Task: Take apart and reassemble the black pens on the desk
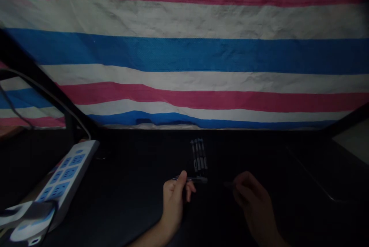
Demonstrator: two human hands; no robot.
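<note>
My left hand [175, 197] is closed in a pinch on a slim dark pen [193, 179] that lies crosswise, its tip toward the right. My right hand [250, 197] hovers a little to the right, dim in the poor light, its fingers curled around a small dark piece I cannot make out. Just beyond the held pen, several similar pens [198, 155] lie side by side on the black table [129, 185], pointing away from me.
A white power strip with blue sockets [65, 177] lies at the left, a cable running up from it. A red, white and blue striped tarp [184, 54] hangs behind the table. A dark bar [37, 74] slants across the left.
</note>
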